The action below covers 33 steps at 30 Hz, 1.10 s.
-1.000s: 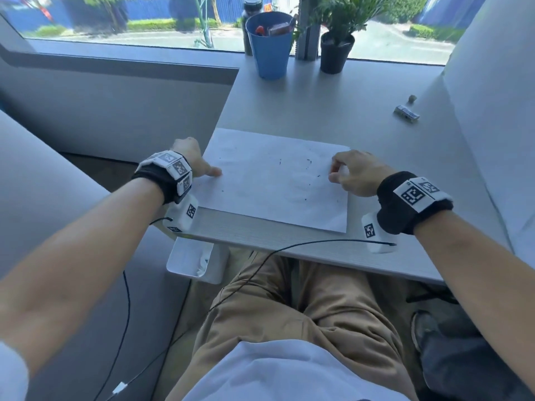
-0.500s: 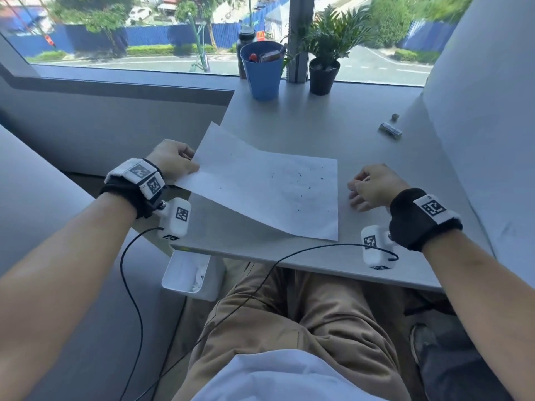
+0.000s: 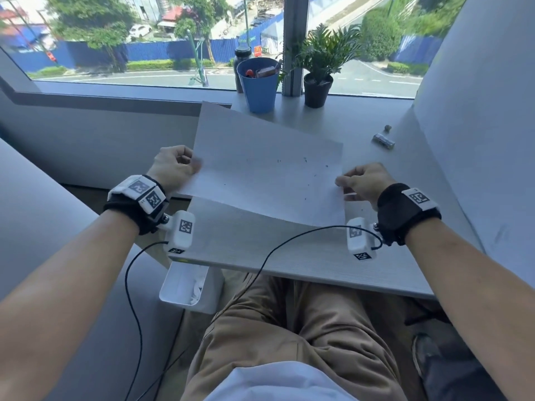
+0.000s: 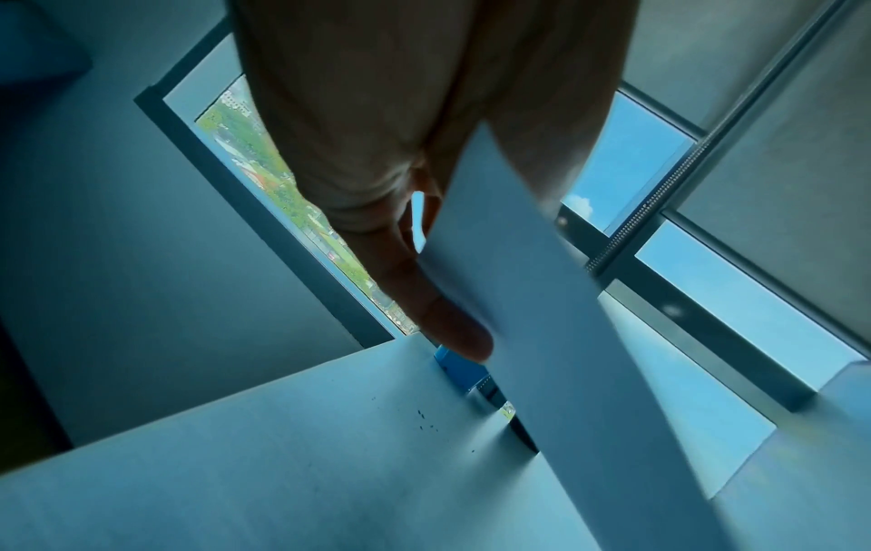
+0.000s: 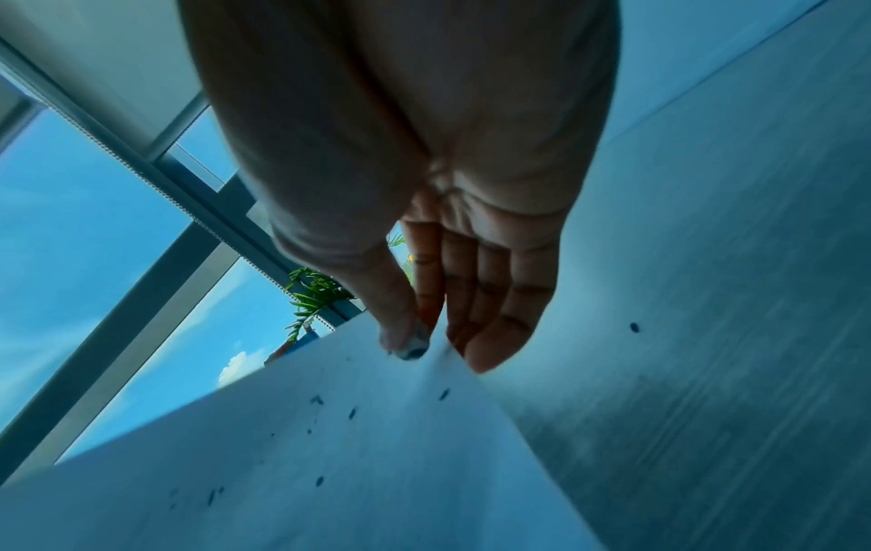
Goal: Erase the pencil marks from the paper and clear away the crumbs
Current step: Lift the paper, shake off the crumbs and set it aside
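Both hands (image 3: 173,166) (image 3: 366,180) pinch the paper (image 3: 266,169); wrist views show crumbs (image 5: 351,412).

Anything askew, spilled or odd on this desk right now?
The paper is lifted and tilted, left hand pinching its left edge, right hand its right. Dark eraser crumbs lie scattered on it, and one speck lies on the desk.

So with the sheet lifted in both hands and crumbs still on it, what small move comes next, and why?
Probably carry the paper left and tip it over the white bin under the desk edge. The left hand and right hand each pinch a side edge, the sheet is raised, and dark crumbs still lie loose on it.
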{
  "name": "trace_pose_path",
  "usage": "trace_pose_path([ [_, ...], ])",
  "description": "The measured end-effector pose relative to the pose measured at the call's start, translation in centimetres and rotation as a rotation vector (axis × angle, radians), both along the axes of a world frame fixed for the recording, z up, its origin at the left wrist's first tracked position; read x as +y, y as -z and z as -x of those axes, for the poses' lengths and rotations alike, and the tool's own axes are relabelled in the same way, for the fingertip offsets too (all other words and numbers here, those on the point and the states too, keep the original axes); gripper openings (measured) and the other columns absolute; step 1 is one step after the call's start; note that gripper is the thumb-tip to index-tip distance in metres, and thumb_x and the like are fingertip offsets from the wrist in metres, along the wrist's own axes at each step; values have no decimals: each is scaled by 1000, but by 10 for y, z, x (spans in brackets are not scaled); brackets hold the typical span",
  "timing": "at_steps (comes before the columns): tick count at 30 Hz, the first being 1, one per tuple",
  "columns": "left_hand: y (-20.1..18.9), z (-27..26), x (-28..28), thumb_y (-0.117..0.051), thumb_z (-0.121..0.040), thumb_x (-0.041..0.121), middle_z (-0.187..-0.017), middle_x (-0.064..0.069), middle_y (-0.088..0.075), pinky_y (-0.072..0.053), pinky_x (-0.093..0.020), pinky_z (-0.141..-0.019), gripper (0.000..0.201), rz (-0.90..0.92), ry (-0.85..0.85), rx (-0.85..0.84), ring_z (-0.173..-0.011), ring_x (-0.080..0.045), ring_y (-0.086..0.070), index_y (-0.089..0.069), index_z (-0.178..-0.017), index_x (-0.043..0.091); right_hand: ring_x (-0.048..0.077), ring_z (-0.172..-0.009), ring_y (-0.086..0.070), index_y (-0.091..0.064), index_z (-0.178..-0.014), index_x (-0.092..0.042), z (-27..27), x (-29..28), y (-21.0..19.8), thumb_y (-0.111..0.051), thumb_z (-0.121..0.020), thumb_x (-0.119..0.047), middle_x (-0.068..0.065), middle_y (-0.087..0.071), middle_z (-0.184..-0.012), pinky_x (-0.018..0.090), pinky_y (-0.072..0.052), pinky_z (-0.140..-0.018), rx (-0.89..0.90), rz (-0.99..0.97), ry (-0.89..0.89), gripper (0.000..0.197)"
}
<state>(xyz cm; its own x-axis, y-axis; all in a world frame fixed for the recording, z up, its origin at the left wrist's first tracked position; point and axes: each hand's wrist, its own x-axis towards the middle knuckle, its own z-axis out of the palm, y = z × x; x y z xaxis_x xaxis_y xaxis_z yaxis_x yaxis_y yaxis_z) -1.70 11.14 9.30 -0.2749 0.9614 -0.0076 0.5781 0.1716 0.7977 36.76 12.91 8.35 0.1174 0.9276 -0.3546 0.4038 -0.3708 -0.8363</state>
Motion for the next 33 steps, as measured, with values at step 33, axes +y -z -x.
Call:
trace_pose_path([
  [33, -21, -19, -21, -81, -78, 22, -88, -12, -71, -54, -33, -75, 21, -437, -108, 147, -79, -26, -64, -72, -75, 3, 17, -79, -69, -78, -90, -17, 17, -11, -18, -70, -86, -23, -1, -75, -92, 20, -39, -75, -576, -814, -14, 11],
])
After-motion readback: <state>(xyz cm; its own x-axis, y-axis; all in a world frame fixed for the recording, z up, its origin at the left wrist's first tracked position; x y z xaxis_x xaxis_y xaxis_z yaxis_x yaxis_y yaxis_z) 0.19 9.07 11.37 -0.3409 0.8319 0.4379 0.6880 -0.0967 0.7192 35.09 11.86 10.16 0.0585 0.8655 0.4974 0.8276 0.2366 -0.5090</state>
